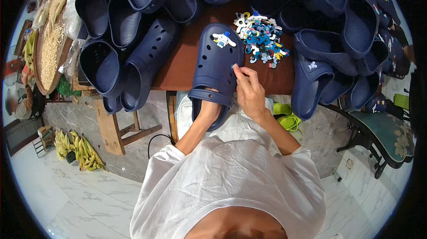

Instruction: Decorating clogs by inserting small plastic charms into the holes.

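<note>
A navy clog [212, 63] lies toe-away at the near edge of the table in front of me. My left hand [209, 108] reaches into its heel opening and holds it from within, fingers hidden. On the toe sits a white and blue cartoon charm [224, 39], left of several bare holes. At the clog's right side my right hand [250, 88] is closed, thumb and forefinger pinched on a small whitish charm [234, 66] against the upper. Just beyond, to the right, spreads a pile of loose blue, white and yellow charms [262, 38].
More navy clogs crowd the brown table [271, 79], with a left group [101, 68] and a right group [313, 85]. Below are a wooden stool [109, 128] and lime-green clogs [287, 116]. Bananas [86, 152] lie on the floor at left; a flowered chair seat [387, 132] stands at right.
</note>
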{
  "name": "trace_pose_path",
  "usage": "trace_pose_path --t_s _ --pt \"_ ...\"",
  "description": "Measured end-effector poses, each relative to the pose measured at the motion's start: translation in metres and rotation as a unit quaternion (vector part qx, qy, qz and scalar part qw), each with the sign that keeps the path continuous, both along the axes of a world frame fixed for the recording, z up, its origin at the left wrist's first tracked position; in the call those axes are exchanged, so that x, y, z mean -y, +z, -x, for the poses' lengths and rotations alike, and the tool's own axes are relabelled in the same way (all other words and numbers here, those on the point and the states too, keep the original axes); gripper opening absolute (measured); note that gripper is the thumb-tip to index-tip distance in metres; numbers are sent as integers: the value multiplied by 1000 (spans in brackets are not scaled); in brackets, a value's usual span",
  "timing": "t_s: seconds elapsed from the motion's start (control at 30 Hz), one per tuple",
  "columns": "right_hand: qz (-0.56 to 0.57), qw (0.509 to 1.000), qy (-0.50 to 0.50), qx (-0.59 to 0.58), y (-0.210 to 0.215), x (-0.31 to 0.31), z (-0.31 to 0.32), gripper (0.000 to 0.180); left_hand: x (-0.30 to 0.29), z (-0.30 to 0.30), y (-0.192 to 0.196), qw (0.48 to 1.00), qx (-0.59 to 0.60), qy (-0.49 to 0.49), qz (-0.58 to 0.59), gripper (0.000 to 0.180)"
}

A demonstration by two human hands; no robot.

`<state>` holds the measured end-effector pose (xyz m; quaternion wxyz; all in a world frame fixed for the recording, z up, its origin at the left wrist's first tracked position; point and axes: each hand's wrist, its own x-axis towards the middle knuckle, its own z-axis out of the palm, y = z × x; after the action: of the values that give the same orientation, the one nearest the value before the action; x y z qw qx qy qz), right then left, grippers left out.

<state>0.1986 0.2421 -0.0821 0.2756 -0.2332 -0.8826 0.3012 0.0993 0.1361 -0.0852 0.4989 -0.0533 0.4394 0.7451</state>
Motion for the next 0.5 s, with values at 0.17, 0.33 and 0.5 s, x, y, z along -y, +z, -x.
trace_pose_path --t_s 0.17,0.33,0.5 --pt "36 999 -23 -22 -4 8 1 57 25 0 -21 997 -74 -34 12 50" --pt "61 996 -63 -10 2 -17 -16 40 35 1 4 988 -139 -63 33 51" --pt "0 983 -172 61 -7 -55 -40 23 40 3 13 989 -127 -63 -37 38"
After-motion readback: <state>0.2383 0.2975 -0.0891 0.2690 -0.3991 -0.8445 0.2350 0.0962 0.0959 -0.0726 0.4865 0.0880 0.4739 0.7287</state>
